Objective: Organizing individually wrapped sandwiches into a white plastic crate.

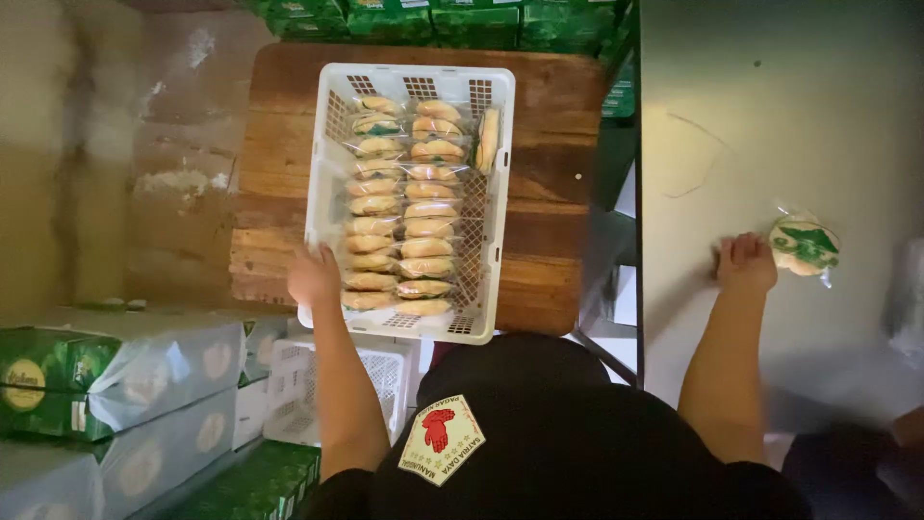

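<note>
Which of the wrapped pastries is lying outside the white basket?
The clear-wrapped round pastry with green print, alone on the grey table at the right hand. All others lie inside the white plastic basket.

Two hands working between a crate of wrapped buns and a grey tabletop

The left hand is resting on the near left rim of the white plastic crate, which is sitting on a wooden board and carrying two rows of wrapped buns. Well to the right of the crate, the right hand is lying on the grey tabletop, its fingers touching a single wrapped bun. Green cartons are stacked left of the crate, below it in the picture.
</note>
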